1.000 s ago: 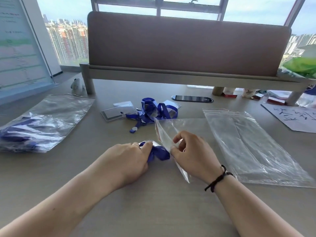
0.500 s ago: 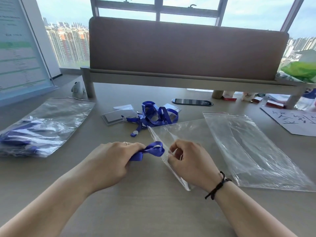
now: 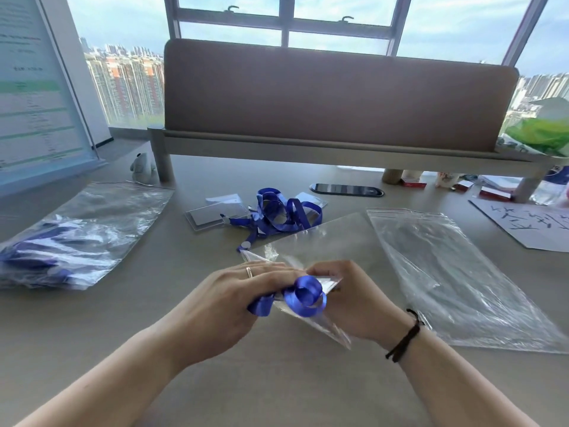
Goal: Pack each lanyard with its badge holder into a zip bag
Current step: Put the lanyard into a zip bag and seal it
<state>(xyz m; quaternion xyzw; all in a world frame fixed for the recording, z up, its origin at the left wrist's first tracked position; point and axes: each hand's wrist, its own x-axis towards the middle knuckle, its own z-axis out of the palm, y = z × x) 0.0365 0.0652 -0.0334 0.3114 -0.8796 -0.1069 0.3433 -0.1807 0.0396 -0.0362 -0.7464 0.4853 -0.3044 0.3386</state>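
My left hand (image 3: pixel 229 300) grips a bunched blue lanyard (image 3: pixel 303 297) with a clear badge holder at the mouth of a clear zip bag (image 3: pixel 326 241). A loop of ribbon curls over the bag's open edge. My right hand (image 3: pixel 354 298) pinches that edge of the zip bag and holds it up off the desk. Behind the hands lies a pile of loose blue lanyards (image 3: pixel 281 212) with clear badge holders (image 3: pixel 209 215).
A stack of filled zip bags (image 3: pixel 70 238) lies at the left. Empty zip bags (image 3: pixel 455 272) lie at the right. Farther back are a phone (image 3: pixel 346 190), a raised shelf with a brown panel (image 3: pixel 332 97), and a paper with writing (image 3: pixel 529 226) at the right edge.
My left hand moved right and brought the lanyard to the bag's mouth. My right hand tilted the bag's open edge up toward it. The camera tilted slightly.
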